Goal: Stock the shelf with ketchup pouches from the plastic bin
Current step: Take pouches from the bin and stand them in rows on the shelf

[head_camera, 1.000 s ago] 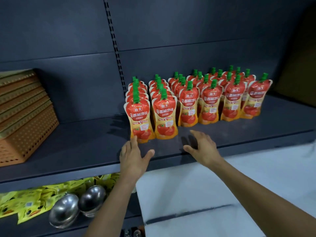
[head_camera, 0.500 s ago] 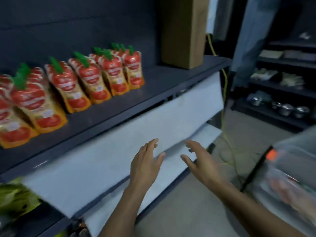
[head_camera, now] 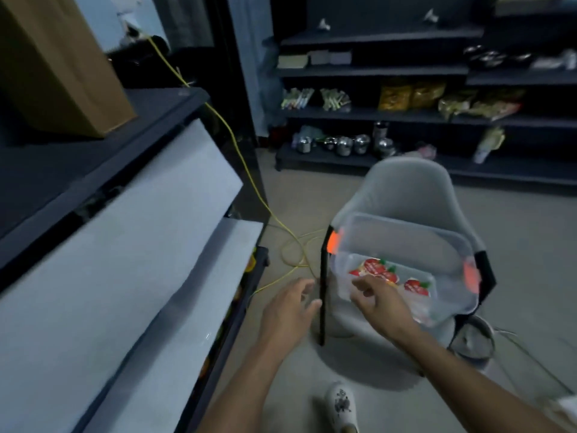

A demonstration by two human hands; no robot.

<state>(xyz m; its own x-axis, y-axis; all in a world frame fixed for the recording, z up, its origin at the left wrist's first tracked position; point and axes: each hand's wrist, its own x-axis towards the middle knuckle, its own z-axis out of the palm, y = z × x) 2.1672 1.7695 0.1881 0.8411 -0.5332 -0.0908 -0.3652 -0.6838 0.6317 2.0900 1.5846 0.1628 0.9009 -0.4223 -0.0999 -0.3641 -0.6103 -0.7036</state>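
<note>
A clear plastic bin with orange latches sits on a grey chair to the right of the shelf. A few red ketchup pouches with green caps lie in its bottom. My right hand reaches over the bin's near left edge, fingers loosely spread, holding nothing. My left hand hangs open in the air left of the chair's black leg, empty too. The dark shelf runs along the left; the stocked pouches on it are out of view.
A brown cardboard box stands on the shelf's end. A yellow cable trails down to the floor beside the chair. More dark shelves with goods and metal bowls line the back. My shoe is below.
My view has swung right from the shelf and its pouch rows to the bin on the chair. Both hands left the shelf edge and moved toward the bin, still empty.
</note>
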